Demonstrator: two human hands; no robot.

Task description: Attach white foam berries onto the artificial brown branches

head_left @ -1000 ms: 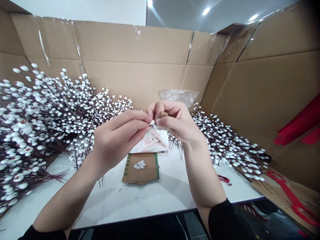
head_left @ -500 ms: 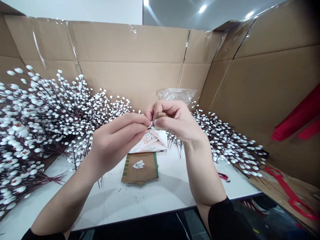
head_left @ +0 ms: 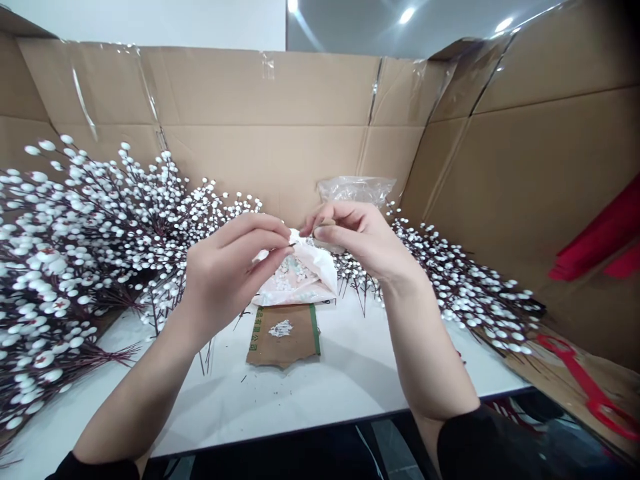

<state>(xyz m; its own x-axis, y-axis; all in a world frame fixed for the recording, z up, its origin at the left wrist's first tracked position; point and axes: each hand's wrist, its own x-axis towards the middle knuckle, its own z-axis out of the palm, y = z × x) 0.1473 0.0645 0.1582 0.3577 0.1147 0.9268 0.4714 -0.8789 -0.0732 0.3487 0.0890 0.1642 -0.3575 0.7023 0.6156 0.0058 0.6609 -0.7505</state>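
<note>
left hand [head_left: 235, 273]: we are seeing it pinching one end of a small white bit [head_left: 297, 237], thumb against forefinger.
right hand [head_left: 363, 243]: pinching the other end, remaining fingers curling in.
small white bit: hanging between the fingertips, just above the pink pouch [head_left: 305, 283]; we are failing to identify it.
surface [head_left: 350, 380]: carrying the pouch, a cardboard scrap [head_left: 283, 337] and white-berry branches [head_left: 75, 233] at both sides.

Head-worn camera looks forward and down, close over the table [head_left: 350, 380].
</note>
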